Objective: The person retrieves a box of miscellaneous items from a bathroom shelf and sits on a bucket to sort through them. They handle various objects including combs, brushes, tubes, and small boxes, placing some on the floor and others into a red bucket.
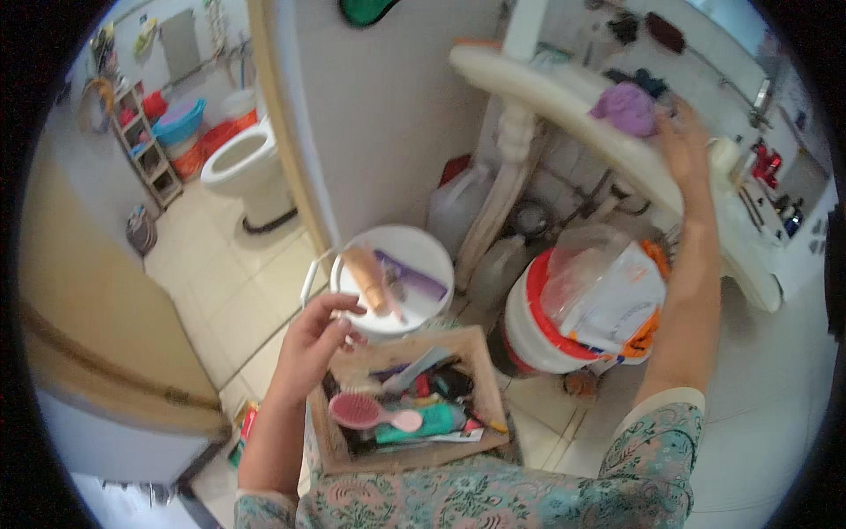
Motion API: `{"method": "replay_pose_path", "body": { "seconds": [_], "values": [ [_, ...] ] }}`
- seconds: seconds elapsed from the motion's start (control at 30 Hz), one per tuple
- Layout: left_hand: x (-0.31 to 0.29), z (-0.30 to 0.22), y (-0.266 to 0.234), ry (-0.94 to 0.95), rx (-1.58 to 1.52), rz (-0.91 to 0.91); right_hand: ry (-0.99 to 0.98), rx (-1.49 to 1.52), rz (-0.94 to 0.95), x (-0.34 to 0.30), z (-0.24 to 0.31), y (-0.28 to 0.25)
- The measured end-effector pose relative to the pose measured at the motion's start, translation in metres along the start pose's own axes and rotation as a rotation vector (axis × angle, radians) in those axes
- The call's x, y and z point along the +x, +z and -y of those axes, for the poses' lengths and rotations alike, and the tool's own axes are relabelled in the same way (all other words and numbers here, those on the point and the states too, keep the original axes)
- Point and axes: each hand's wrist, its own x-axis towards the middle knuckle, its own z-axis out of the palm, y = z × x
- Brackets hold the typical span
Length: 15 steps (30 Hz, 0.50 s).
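My left hand (319, 346) hovers over the far left corner of a shallow wooden box (483, 353), fingers loosely curled and apart, with nothing seen in them. In the box lie a pink hairbrush (357, 411), a teal tube (427, 423), a pale comb (421, 368) and other small items. My right hand (686, 145) reaches to the washbasin (564, 93), beside a crumpled purple thing (624, 109) on its rim. Blur hides whether those fingers grip anything. Dark items (648, 84) sit just beyond them.
Behind the box, a white round lid (423, 247) holds a peach tube (364, 275) and a purple comb (412, 275). A red-rimmed bucket (529, 309) stuffed with plastic bags stands under the basin. To the left, a doorway shows a toilet (242, 167) and a blue basin (181, 122).
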Motion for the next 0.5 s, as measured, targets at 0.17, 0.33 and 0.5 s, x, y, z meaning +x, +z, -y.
{"method": "replay_pose_path", "body": {
  "seconds": [0.17,0.33,0.5],
  "values": [
    [-0.011,0.007,-0.019,-0.054,0.046,0.012,0.002,0.577,0.195,-0.110,0.121,-0.054],
    [-0.025,0.013,-0.016,-0.135,0.205,0.282,-0.495,0.818,0.732,-0.202,0.169,-0.058],
    [-0.046,0.023,0.011,0.349,0.935,0.654,-0.471,0.961,0.929,-0.229,0.181,-0.056]
  ]
}}
